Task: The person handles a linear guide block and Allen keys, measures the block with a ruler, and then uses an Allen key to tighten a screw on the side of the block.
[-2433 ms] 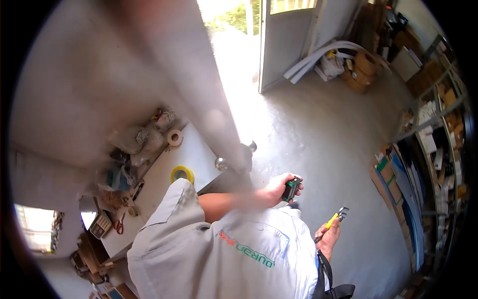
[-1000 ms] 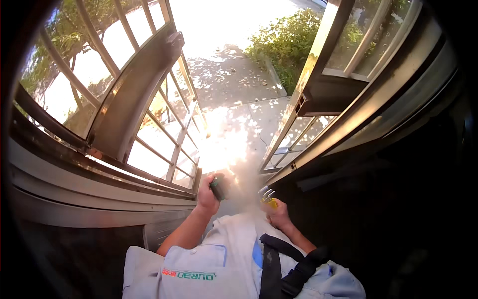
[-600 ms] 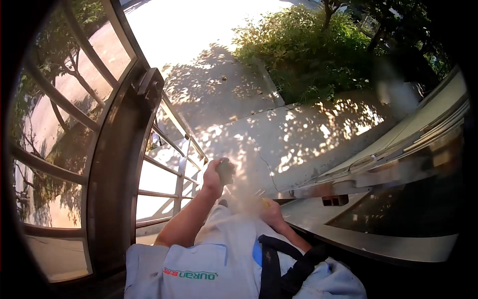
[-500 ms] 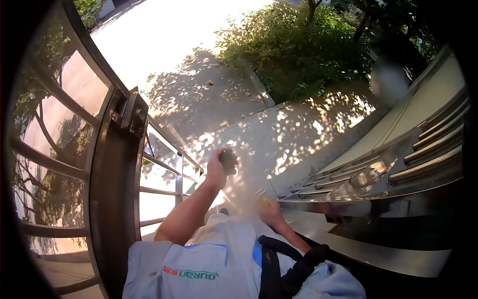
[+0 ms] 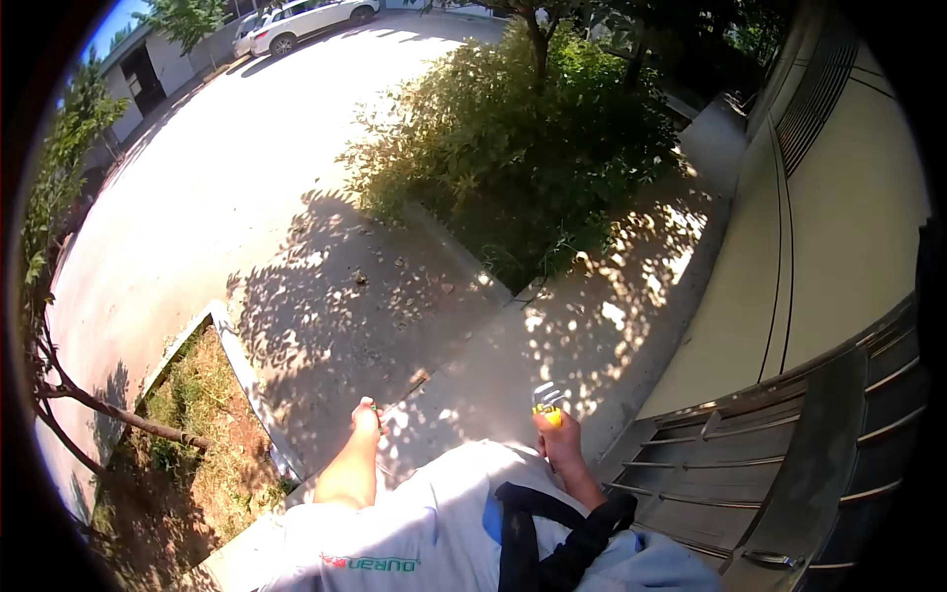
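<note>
Out above the dappled path (image 5: 473, 400), the right hand (image 5: 562, 439) clutched the yellow-handled tool (image 5: 550, 413) while the left hand (image 5: 366, 420) curled its fingers round a barely showing green thing (image 5: 374, 407), neither seemingly put to use yet!

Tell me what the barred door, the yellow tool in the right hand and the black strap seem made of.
Barred door: metal, possibly stainless steel, satin finish; its bars catch bright highlights.
Yellow tool in the right hand: body probably smooth plastic, judging by its even, bright colour; the grey prongs look metallic.
Black strap: likely woven fabric, matte; it bends softly over the shirt.
</note>
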A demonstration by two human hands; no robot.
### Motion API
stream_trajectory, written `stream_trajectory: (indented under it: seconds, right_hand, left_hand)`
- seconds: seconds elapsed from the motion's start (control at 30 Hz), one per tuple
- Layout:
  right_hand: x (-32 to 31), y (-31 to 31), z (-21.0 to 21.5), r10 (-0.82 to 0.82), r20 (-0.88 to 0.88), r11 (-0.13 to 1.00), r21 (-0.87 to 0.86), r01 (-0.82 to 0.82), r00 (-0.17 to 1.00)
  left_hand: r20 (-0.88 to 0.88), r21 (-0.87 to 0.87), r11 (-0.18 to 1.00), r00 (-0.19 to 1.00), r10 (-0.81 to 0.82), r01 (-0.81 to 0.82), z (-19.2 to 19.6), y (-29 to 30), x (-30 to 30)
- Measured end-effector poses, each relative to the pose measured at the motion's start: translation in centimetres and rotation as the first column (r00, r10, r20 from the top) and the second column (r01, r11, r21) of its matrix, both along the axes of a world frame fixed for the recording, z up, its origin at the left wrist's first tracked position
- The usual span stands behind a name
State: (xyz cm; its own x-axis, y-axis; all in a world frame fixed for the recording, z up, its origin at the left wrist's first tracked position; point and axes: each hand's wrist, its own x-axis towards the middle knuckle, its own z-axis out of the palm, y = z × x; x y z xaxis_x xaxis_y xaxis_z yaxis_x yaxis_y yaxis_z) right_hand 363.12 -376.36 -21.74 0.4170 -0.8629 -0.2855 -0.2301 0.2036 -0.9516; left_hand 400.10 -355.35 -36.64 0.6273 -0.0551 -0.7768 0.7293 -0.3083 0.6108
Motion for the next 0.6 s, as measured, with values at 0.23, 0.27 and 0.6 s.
stream_trajectory:
  seconds: [0.23,0.27,0.6]
  right_hand:
    - [23.2,-13.8,2.5,0.451,-0.214,0.892,0.075,-0.445,0.867]
    - [27.6,-14.8,2.7,0.471,-0.199,0.881,0.054,-0.47,0.859]
    - [63.5,-17.2,-5.4,0.511,-0.309,0.859,0.198,-0.471,0.802]
  left_hand:
    - [-0.232,0.317,0.915,0.915,0.329,-0.249,-5.7,18.5,4.7]
    - [-0.163,0.343,0.895,0.921,0.354,-0.284,-4.4,19.9,5.7]
    - [-0.254,0.045,0.874,0.841,0.478,-0.483,-9.9,12.5,35.4]
